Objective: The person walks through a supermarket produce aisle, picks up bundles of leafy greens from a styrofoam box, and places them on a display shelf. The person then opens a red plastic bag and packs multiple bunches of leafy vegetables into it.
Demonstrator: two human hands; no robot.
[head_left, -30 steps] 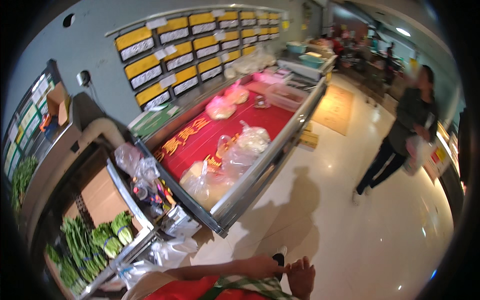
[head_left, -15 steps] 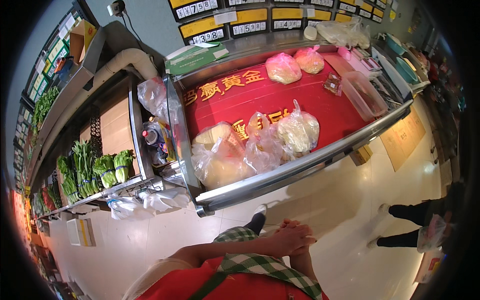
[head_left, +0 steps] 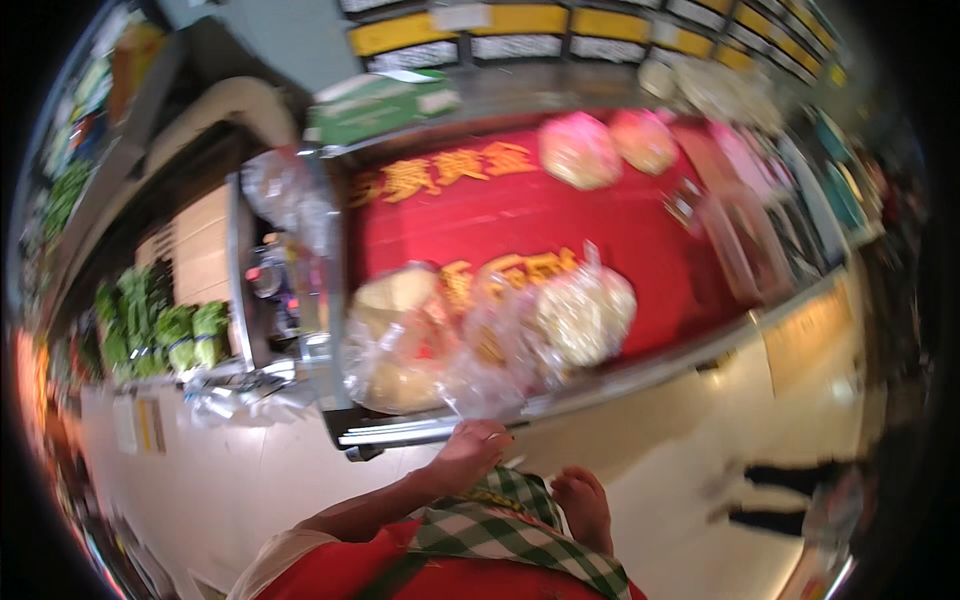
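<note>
My left hand [head_left: 470, 456] is raised in front of my apron, close to the metal front edge of a display counter [head_left: 420, 430]. Its fingers look bent but are smeared by motion. Lower and to the right, my right hand [head_left: 583, 503] is apart from it beside the green checked apron [head_left: 500, 535], its fingers loosely curled and blurred. I make out nothing in either hand. Nearest to the left hand, on the counter's red surface [head_left: 500, 215], lie clear plastic bags with pale contents [head_left: 400, 340] and a knotted bag of whitish food [head_left: 585, 315].
Two pink-topped bags [head_left: 580, 152] lie toward the counter's back, with a clear plastic tub [head_left: 745, 245] at its right. Leafy greens [head_left: 190, 335] stand on a shelf at left. A green box [head_left: 380, 108] sits on the back rim. Another person's legs [head_left: 780, 500] show at right.
My clasped hands have come apart; the left has moved up and left toward the counter edge, the right stays lower. The view has shifted and blurred.
</note>
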